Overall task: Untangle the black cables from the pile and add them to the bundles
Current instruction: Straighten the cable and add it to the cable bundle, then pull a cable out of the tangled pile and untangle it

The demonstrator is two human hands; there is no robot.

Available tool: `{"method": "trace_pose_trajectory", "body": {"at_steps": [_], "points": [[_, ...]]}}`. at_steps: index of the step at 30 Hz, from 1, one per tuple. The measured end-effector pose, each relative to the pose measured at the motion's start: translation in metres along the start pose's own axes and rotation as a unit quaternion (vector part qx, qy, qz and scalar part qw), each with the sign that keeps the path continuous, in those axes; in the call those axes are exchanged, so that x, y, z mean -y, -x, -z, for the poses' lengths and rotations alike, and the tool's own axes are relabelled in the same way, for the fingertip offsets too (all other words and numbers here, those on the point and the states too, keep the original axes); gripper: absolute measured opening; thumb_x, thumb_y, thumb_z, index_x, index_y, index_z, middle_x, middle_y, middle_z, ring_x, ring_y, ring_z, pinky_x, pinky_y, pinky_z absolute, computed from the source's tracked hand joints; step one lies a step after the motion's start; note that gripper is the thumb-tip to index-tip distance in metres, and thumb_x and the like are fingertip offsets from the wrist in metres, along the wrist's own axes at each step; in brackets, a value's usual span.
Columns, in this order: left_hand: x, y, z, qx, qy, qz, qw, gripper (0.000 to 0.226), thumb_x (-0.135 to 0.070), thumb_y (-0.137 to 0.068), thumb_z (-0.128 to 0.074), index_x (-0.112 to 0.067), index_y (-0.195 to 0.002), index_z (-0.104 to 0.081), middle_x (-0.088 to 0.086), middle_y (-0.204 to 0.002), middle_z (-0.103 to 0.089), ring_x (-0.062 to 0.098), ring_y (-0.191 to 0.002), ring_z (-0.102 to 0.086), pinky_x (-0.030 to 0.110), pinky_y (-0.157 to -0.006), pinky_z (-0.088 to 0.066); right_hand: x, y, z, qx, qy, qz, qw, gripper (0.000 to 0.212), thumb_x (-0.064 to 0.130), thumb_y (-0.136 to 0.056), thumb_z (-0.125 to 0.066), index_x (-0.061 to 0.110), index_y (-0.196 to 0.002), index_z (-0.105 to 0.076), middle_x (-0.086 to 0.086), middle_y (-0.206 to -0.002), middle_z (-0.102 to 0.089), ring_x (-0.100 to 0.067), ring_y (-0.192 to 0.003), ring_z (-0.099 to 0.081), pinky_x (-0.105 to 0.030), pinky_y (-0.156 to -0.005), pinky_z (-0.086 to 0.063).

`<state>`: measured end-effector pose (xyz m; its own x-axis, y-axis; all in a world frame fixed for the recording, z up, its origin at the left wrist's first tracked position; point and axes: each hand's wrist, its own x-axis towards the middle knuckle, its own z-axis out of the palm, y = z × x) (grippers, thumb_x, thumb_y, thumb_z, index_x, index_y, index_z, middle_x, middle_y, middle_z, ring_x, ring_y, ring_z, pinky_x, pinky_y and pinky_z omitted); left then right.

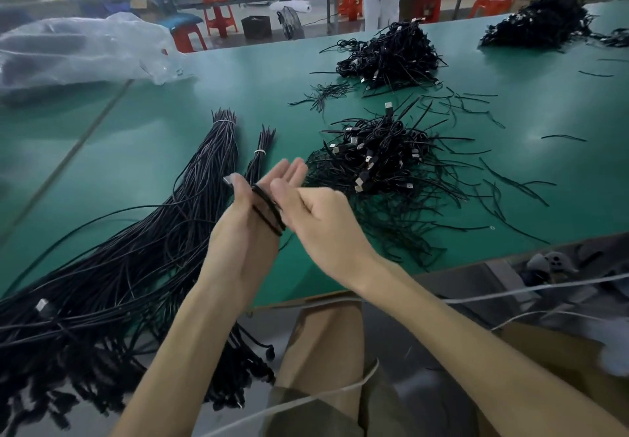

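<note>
Starting nearest, I see the big bundle (pixel 112 266) spilling off the near-left edge of the green table (pixel 170 106); just beyond, the left hand (pixel 241 232) stands with fingers straight, a coiled cable (pixel 269 212) looped across its palm, plug end by the thumb; the right hand (pixel 320 218) curls its fingers onto those loops, gripping them, I judge. Light, limp and springy, this cable should snag rather than slip; I would take it at the plug and draw it straight. Beyond lie the small tied bundle (pixel 260 154) and the tangled pile (pixel 381 164); farther piles (pixel 388 52) sit well apart.
</note>
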<state>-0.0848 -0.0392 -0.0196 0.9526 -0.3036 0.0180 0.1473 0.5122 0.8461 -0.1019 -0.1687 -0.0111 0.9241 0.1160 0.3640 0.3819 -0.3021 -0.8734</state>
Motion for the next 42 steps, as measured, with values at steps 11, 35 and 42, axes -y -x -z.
{"method": "trace_pose_trajectory", "body": {"at_steps": [11,35,42], "points": [[-0.029,0.009,-0.003,0.030,0.238,-0.007,0.971,0.037,-0.026,-0.112,-0.037,-0.021,-0.091,-0.067,-0.012,-0.064,-0.040,0.011,-0.043,-0.024,0.023,-0.049,-0.029,-0.013,0.020,0.004,0.050,0.082,-0.003,0.995,0.064,0.049,-0.105,-0.038,0.000,-0.063,-0.040,-0.023,-0.057,-0.043,-0.035,-0.054,-0.038,-0.048,-0.055,-0.032],[-0.006,0.013,0.014,0.086,-0.038,0.040,0.995,0.040,-0.043,-0.103,-0.051,-0.007,-0.086,-0.054,0.010,-0.081,-0.059,0.022,-0.084,-0.061,0.030,-0.082,-0.056,0.002,0.007,0.012,0.134,-0.162,-0.143,0.967,0.059,0.006,-0.078,-0.088,0.016,-0.128,-0.059,0.021,-0.095,-0.066,-0.005,-0.081,-0.057,-0.027,-0.091,-0.051],[0.000,0.026,0.018,0.114,-0.071,0.059,0.989,0.034,-0.027,-0.104,-0.048,-0.009,-0.102,-0.077,0.017,-0.110,-0.071,0.025,-0.104,-0.068,0.030,-0.087,-0.056,-0.015,0.022,0.000,0.077,-0.184,-0.172,0.965,0.036,-0.011,-0.080,-0.078,0.006,-0.109,-0.067,0.000,-0.091,-0.069,-0.011,-0.087,-0.065,-0.028,-0.090,-0.059]]}}
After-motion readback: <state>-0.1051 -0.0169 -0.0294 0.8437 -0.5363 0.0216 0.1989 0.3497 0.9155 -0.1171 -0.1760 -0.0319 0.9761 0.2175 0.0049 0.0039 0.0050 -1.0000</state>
